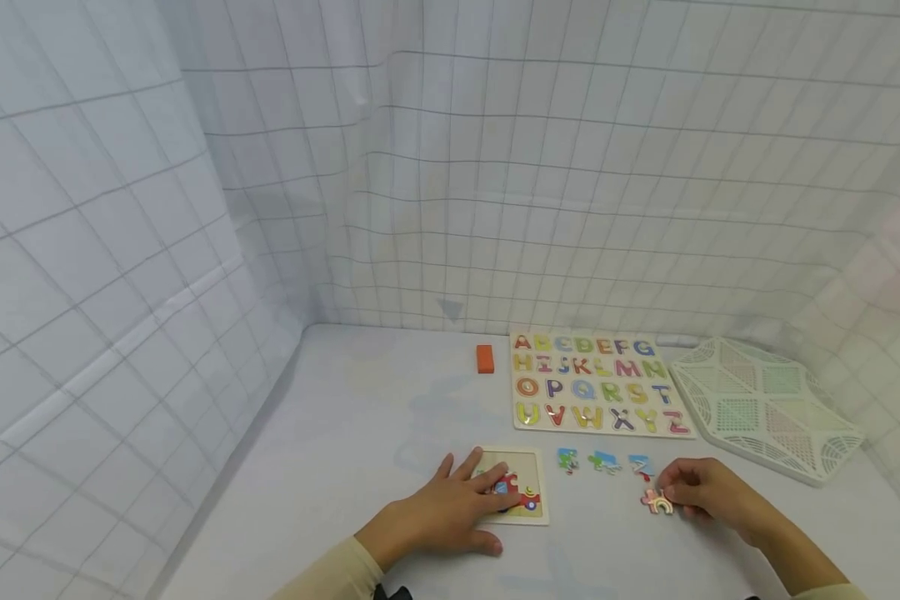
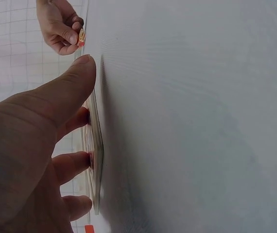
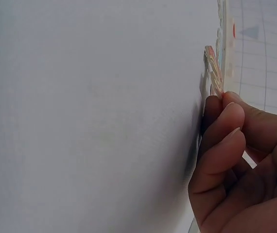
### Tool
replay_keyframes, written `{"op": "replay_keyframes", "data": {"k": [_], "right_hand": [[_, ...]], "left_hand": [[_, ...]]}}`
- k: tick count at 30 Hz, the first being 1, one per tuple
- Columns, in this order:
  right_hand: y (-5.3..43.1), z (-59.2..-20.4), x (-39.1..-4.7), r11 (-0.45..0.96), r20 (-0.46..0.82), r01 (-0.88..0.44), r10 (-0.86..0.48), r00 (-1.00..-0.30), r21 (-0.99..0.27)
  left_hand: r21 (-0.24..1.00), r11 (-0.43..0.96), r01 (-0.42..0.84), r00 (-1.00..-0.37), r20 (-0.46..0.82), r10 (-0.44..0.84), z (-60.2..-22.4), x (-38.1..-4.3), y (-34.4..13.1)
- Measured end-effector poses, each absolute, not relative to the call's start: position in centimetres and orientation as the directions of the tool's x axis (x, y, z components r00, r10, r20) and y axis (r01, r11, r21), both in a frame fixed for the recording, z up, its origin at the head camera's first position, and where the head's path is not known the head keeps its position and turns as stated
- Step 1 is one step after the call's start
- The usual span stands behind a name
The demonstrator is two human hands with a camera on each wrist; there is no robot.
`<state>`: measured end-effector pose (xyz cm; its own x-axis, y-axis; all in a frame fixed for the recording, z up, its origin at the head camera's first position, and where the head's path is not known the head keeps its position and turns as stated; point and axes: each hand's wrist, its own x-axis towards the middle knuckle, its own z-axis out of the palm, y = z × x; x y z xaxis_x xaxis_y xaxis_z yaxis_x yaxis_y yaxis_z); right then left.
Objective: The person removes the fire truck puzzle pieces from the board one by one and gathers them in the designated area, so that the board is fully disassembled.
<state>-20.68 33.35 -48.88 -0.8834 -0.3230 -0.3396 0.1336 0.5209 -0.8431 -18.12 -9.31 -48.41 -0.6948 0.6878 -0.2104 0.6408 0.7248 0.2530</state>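
Your left hand [image 1: 450, 508] is lying spread, fingers extended over the puzzle board [image 1: 527, 463], gripping nothing. If those fingers are pressing unevenly, you may be risking a skewed board, or a shifted part of its red vehicle picture [image 1: 531, 500]. Your right hand [image 1: 708, 493] is pinching the arch-marked piece [image 1: 652, 501] by one end, to the right of the board and well apart from it. That narrow hold is leaving most of the piece unsupported, so a loosening pinch could let it twist or drop. The blue-and-red piece [image 1: 640, 466] is lying just beyond your fingers, where a low sweep could knock it; two green-and-blue pieces [image 1: 607, 462] are lying farther left.

The frame edge is cutting off both sleeves. Your left hand is covering much of the board's left side, so you cannot be sure how it is filled there. Your right fingertips are hiding the pinched end, and whether the piece is touching the cloth [image 1: 592, 533] I cannot tell. Both wrist views are showing things nearly edge-on. Farther back, the alphabet board [image 1: 607, 432] is partly hiding its small printed details in glare.
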Motion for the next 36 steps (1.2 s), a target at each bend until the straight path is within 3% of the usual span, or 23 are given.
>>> {"op": "replay_keyframes", "data": {"k": [17, 31, 36], "right_hand": [[31.9, -47.8, -21.0, 0.559, -0.259, 0.061, -0.281, -0.924, -0.827], [23.7, -45.7, -23.3, 0.439, -0.195, 0.004, -0.39, -0.9, -0.899], [20.3, -46.5, -23.7, 0.42, -0.208, 0.006, -0.437, -0.875, -0.908]], "left_hand": [[0.228, 0.718, 0.658, -0.688, -0.207, 0.696, -48.4, -18.0, -9.4], [0.199, 0.759, 0.62, -0.736, -0.188, 0.651, -48.1, -16.8, -10.5], [0.178, 0.797, 0.578, -0.785, -0.146, 0.602, -48.4, -17.2, -10.4]]}}
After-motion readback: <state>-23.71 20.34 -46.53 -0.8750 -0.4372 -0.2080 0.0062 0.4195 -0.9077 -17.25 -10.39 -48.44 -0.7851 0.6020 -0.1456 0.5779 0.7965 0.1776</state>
